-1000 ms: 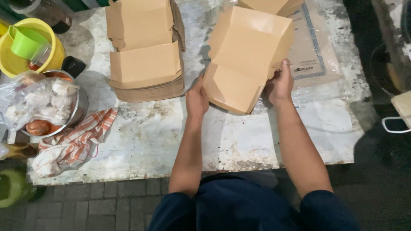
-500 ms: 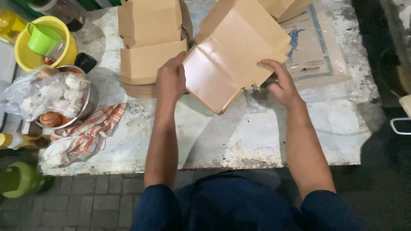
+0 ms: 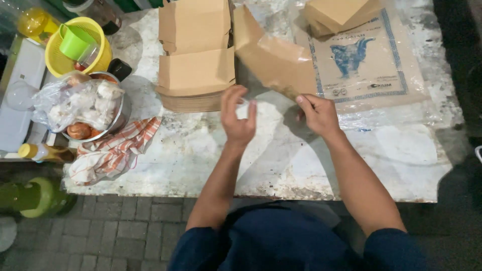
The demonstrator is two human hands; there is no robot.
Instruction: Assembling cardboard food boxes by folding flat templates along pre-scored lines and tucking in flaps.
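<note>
A brown paper box (image 3: 273, 60) is tilted above the worn white table (image 3: 311, 160), its shiny lined inside facing me. My right hand (image 3: 317, 114) grips its lower right edge. My left hand (image 3: 239, 116) hovers just below the box's lower left corner, fingers apart and blurred, holding nothing. To the left lies a stack of flat brown boxes (image 3: 197, 55).
More folded boxes (image 3: 341, 14) sit at the back on a plastic-wrapped printed paper pack (image 3: 374, 65). At left are a yellow basket (image 3: 95, 50) with a green cup (image 3: 75, 41), a metal bowl with bagged food (image 3: 83, 103), and a striped cloth (image 3: 118, 150).
The box has swung up and away from me, turning its opening toward the camera. My left hand has let go of it and dropped below it.
</note>
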